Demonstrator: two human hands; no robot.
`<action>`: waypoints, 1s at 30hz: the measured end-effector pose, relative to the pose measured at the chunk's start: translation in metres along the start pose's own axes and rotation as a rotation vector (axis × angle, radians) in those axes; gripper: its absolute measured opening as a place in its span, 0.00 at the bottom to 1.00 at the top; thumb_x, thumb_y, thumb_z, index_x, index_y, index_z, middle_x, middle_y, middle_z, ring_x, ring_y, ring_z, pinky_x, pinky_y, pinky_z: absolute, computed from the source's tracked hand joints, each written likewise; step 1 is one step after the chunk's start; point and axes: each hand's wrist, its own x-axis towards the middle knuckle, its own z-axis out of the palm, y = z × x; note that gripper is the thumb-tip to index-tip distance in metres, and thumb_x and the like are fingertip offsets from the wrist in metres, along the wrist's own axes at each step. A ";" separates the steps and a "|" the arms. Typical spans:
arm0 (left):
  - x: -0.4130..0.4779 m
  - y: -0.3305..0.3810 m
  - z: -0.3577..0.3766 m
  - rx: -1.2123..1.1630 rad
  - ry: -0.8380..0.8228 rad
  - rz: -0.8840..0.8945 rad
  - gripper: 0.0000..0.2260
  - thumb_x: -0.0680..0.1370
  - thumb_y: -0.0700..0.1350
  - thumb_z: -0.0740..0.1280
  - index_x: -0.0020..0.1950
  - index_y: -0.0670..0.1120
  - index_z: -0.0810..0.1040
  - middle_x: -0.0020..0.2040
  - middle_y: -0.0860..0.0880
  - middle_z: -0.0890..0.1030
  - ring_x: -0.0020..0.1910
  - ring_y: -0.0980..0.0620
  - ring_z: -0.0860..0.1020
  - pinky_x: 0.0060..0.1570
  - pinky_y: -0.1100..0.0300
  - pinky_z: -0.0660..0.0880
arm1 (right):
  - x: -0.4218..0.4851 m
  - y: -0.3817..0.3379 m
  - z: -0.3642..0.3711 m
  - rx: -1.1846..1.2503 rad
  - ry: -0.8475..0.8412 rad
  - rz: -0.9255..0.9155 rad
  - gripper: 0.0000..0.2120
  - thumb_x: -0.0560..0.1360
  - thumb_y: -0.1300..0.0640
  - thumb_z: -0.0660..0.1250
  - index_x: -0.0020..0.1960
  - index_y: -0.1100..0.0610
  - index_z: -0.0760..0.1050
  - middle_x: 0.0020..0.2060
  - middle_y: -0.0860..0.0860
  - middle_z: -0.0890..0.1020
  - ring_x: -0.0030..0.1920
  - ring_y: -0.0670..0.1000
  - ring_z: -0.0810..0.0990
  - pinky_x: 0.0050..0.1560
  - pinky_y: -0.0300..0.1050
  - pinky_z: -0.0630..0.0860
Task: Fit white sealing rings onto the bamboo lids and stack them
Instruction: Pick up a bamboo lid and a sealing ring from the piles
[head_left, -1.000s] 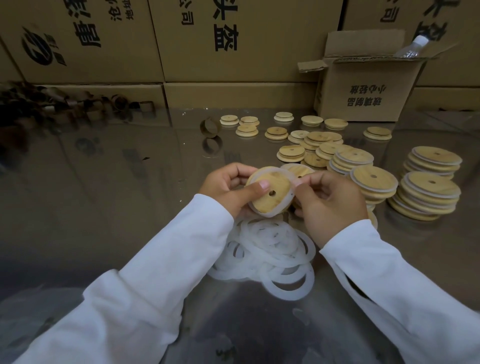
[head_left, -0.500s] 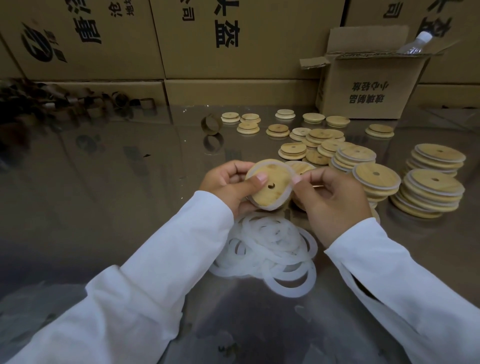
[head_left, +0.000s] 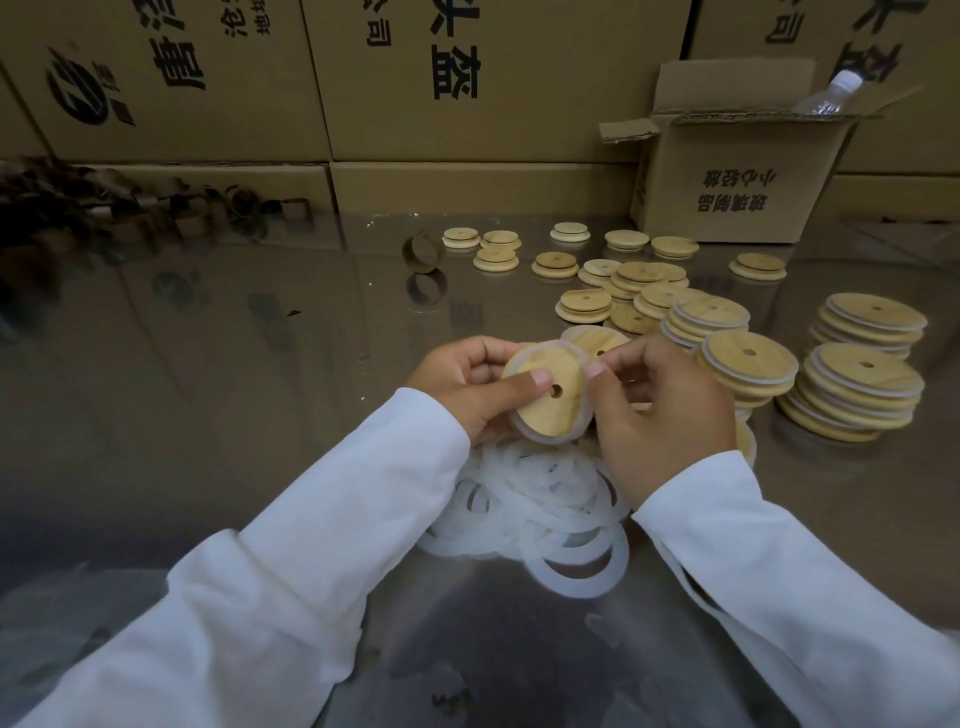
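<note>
left hand (head_left: 467, 387) grips one lid (head_left: 543, 410), thumb flat across its face beside the centre hole, fingers curled behind. the lid is tilted, face toward the camera, in the air above the ring pile (head_left: 540, 504).

a ring (head_left: 545, 440) sits round the lid's rim. it shows along the lower and right edge and stands slightly off at the upper right. right hand (head_left: 660, 415) pinches the ring there between thumb and forefinger, its other fingers curled.

the ring pile lies on the table (head_left: 208, 389) directly under both hands, its left part hidden by the left sleeve. one ring juts out at the pile's near edge.

i count four finished stacks (head_left: 862, 384) right of the right hand, white rings showing at the lid edges. the nearest is just beside the right knuckles, so that side is tight. bare lids (head_left: 584, 306) are scattered beyond, toward a small box (head_left: 727, 182) with a bottle (head_left: 831, 93) in its open top.

the widest open stretch of table lies left of the left hand, reaching to a cardboard hoop (head_left: 423, 252) standing on edge and a heap of tubes (head_left: 104, 208) at the far left. cartons (head_left: 467, 78) wall the rear edge.
</note>
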 end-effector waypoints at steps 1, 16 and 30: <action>0.000 -0.001 0.000 -0.001 0.010 0.005 0.05 0.71 0.35 0.68 0.44 0.43 0.77 0.34 0.48 0.82 0.33 0.53 0.81 0.36 0.60 0.80 | 0.000 0.000 0.000 -0.009 -0.006 0.001 0.10 0.73 0.54 0.65 0.35 0.45 0.69 0.31 0.39 0.75 0.33 0.37 0.74 0.33 0.28 0.68; 0.001 0.002 -0.001 -0.010 0.028 0.056 0.05 0.73 0.32 0.65 0.43 0.41 0.76 0.39 0.42 0.78 0.32 0.53 0.80 0.32 0.57 0.80 | 0.004 -0.003 0.004 0.030 -0.023 0.047 0.10 0.75 0.58 0.62 0.37 0.49 0.68 0.33 0.42 0.74 0.35 0.42 0.73 0.40 0.39 0.75; -0.001 0.000 0.003 0.022 0.036 0.055 0.02 0.71 0.36 0.68 0.42 0.41 0.77 0.33 0.47 0.81 0.32 0.51 0.80 0.36 0.56 0.80 | -0.002 -0.003 0.000 0.052 0.015 -0.054 0.10 0.73 0.56 0.66 0.36 0.47 0.70 0.32 0.38 0.75 0.35 0.35 0.75 0.37 0.25 0.70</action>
